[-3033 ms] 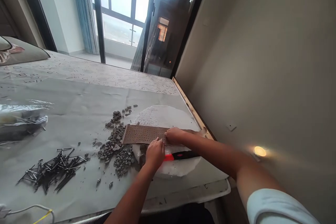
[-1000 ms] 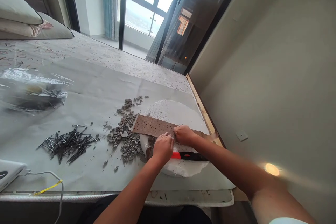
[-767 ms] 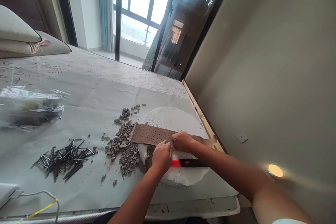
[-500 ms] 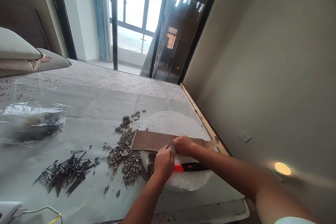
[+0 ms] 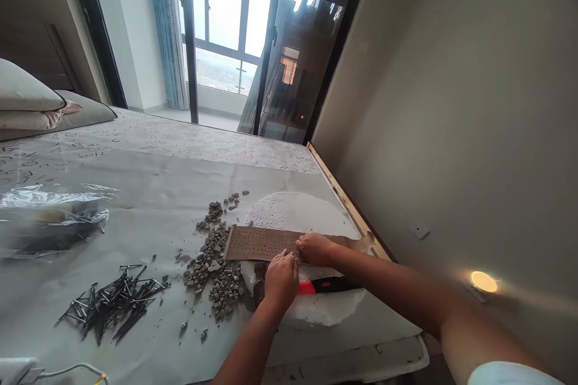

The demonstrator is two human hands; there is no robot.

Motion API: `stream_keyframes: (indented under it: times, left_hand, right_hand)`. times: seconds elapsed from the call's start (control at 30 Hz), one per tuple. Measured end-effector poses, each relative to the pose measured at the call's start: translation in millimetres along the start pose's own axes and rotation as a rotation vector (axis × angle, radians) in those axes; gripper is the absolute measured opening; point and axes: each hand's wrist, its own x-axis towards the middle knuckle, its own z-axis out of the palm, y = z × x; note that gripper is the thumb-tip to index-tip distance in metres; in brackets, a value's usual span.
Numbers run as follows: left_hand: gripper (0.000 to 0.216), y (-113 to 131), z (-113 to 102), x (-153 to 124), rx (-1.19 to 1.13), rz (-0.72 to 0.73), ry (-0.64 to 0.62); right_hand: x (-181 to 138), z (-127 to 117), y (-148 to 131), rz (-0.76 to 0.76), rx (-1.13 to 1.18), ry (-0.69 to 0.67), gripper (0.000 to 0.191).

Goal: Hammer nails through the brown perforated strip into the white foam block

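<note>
A brown strip full of small holes (image 5: 257,243) lies across a round white foam slab (image 5: 298,210), its far right end curled up. Over the strip's near edge, my right hand (image 5: 313,248) is closed with bent fingers. My left hand (image 5: 282,277) is closed just beside it, its fingertips meeting the right ones at that edge. Something small may be pinched there, but I cannot make it out. Under my left hand a hammer (image 5: 334,284) with a red and black handle rests on the foam, its dark head showing to the left of the hand.
Broken grey rubble (image 5: 214,264) lies left of the foam. Farther left are a heap of nails (image 5: 112,304) and a clear plastic bag (image 5: 54,216) with dark contents. A white device with a cable (image 5: 18,370) sits at the lower left. A wall (image 5: 474,132) bounds the right side.
The view has shifted slightly. Both hands keep nearly the same place at the strip's edge, and the strip and hammer look unmoved.
</note>
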Motion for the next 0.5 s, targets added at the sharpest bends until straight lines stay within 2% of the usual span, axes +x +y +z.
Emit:
stream_keyframes:
  times: [0.2, 0.5]
  left_hand:
    - [0.035, -0.6, 1.0, 0.4, 0.001, 0.003, 0.022]
    - [0.035, 1.5, 1.6, 1.9, 0.016, 0.008, -0.014]
  right_hand:
    - [0.3, -9.3, 3.0, -0.026, 0.01, -0.039, 0.025]
    - [7.2, -13.4, 12.1, -0.02, 0.029, -0.14, 0.024]
